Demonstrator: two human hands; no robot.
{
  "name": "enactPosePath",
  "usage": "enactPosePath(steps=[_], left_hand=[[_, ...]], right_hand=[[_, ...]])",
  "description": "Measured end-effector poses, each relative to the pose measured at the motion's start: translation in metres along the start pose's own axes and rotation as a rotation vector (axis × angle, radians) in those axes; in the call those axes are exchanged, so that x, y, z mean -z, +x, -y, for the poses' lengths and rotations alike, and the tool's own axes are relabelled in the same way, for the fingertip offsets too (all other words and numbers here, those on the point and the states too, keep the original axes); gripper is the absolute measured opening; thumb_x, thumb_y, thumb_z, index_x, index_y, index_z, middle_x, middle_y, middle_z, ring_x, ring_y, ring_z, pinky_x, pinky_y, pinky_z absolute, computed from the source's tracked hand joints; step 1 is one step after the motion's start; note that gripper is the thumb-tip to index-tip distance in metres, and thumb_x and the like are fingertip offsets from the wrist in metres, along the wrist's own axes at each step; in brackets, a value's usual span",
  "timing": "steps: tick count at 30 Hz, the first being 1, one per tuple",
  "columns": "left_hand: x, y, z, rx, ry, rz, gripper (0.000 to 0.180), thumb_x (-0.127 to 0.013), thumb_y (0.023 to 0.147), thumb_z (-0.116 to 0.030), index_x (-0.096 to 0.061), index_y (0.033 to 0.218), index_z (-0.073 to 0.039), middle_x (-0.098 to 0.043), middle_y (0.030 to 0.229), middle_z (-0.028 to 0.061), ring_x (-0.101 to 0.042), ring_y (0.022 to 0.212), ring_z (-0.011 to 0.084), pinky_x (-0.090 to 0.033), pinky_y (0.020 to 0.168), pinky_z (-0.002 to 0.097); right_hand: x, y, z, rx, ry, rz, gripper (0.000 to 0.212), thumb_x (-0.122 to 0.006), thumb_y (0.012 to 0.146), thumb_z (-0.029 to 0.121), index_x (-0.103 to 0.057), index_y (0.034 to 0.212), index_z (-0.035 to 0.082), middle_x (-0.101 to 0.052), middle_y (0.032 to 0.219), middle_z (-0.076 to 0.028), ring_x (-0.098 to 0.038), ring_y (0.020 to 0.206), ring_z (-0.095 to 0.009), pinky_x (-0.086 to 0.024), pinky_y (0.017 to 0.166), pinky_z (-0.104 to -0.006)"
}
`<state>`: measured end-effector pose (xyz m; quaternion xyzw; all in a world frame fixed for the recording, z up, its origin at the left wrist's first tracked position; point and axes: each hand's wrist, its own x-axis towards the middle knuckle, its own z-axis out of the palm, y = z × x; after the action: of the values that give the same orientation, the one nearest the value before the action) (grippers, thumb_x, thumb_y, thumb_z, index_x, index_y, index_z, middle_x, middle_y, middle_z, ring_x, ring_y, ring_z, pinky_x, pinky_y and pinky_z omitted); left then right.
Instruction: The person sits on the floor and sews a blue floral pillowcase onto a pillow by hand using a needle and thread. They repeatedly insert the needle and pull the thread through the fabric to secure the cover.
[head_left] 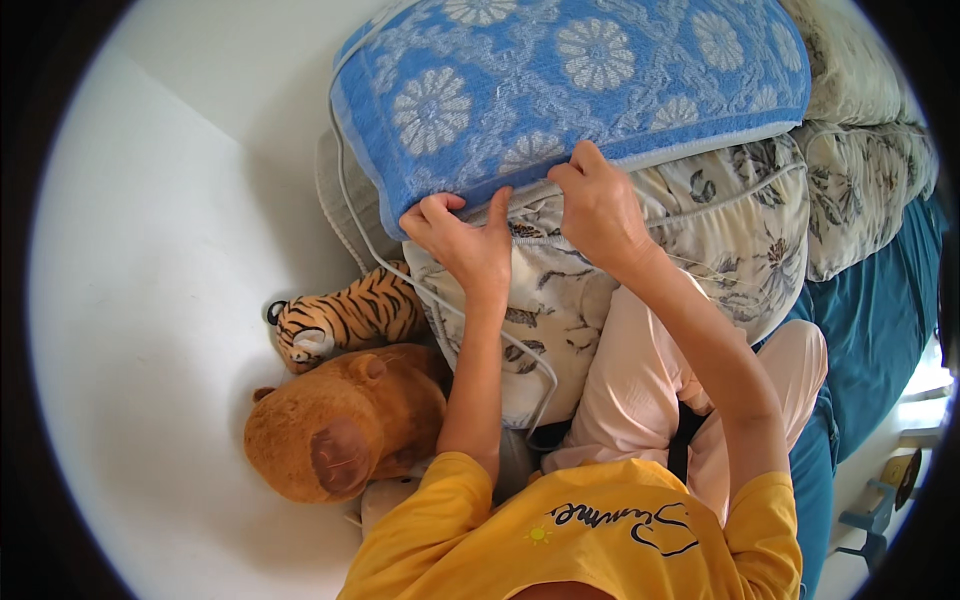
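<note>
A blue towel with white flower patterns lies over a plump pillow-like shape at the top of the view. My left hand has its fingers curled over the towel's near left corner, the thumb raised a little apart. To its right, my right hand pinches the towel's near edge between thumb and bent fingers. Just below both hands is a folded floral quilt, cream with grey flowers and leaves. What lies inside the towel is mostly hidden.
A brown plush animal and a tiger plush rest against the white wall at left. A white cord runs down past the quilt. More floral bedding and a teal sheet lie at right.
</note>
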<state>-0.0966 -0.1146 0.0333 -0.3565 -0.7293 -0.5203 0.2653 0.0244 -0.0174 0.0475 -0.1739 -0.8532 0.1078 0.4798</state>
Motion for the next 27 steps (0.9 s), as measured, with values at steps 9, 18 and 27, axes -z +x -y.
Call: enactPosePath(steps=[9, 18, 27], left_hand=[[0.000, 0.001, -0.004, 0.008, -0.064, -0.013, 0.052, -0.088, 0.066, -0.015, -0.044, 0.091, -0.004, -0.036, 0.100, 0.0142, -0.039, 0.094, 0.0300, -0.034, 0.081, 0.0387], [0.004, -0.003, -0.011, 0.081, -0.075, 0.022, 0.049, -0.085, 0.069, -0.010, -0.045, 0.097, -0.002, -0.035, 0.103, 0.0156, -0.039, 0.097, 0.0298, -0.034, 0.085, 0.0387], [-0.010, -0.007, -0.010, 0.109, -0.087, -0.075, 0.050, -0.084, 0.068, -0.008, -0.044, 0.098, -0.003, -0.035, 0.103, 0.0159, -0.038, 0.098, 0.0311, -0.032, 0.086, 0.0390]], right_hand=[[-0.011, 0.009, -0.001, 0.039, 0.086, -0.072, 0.019, -0.058, 0.068, -0.014, -0.062, 0.081, 0.000, -0.048, 0.079, -0.012, -0.054, 0.067, -0.033, -0.044, 0.057, -0.0393], [-0.012, 0.005, -0.001, -0.124, 0.203, -0.119, 0.020, -0.057, 0.070, -0.019, -0.064, 0.078, -0.001, -0.051, 0.076, -0.010, -0.057, 0.066, -0.026, -0.044, 0.058, -0.0321], [-0.013, 0.009, -0.007, -0.163, 0.307, -0.102, 0.021, -0.057, 0.068, -0.019, -0.064, 0.074, 0.000, -0.050, 0.074, -0.009, -0.053, 0.062, -0.024, -0.043, 0.056, -0.0314]])
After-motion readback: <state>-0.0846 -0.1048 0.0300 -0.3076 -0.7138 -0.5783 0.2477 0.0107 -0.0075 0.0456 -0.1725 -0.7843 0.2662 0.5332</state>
